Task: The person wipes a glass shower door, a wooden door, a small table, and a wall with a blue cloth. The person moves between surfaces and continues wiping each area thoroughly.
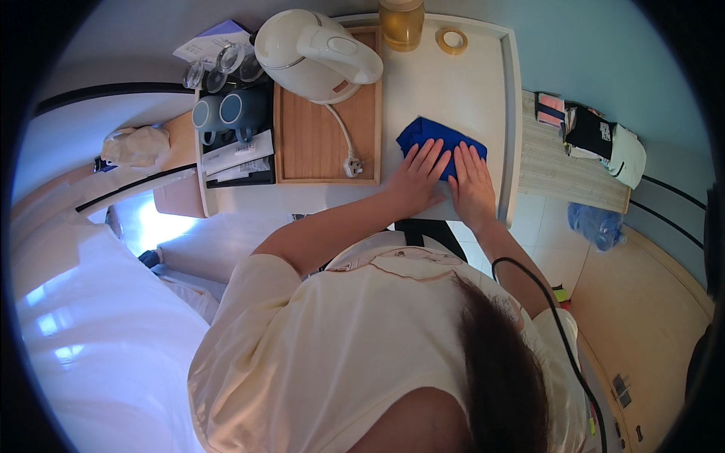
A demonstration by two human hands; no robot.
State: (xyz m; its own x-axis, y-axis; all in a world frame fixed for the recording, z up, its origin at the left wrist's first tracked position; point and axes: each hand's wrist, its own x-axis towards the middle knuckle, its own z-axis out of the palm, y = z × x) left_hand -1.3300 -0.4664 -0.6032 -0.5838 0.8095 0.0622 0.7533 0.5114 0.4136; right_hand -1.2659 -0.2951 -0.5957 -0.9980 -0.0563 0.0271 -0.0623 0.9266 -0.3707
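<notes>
A folded dark blue cloth (422, 131) lies on the white tabletop (453, 85) in front of me. My left hand (416, 178) rests palm down, its fingertips on the cloth's lower left part. Flat on the right part of the same cloth is my right hand (473, 184), fingers straight and side by side. Neither hand grips the cloth; both press on it from above and hide its near edge. The two hands are close together, with the fingertips a small gap apart.
Left of the cloth, a wooden tray (311, 153) carries a white electric kettle (306, 51) and its plug (352, 166). Blue mugs (243, 110) stand farther left. A jar of amber liquid (401, 28) and a tape roll (452, 41) are behind. A raised rim (511, 124) borders the right side.
</notes>
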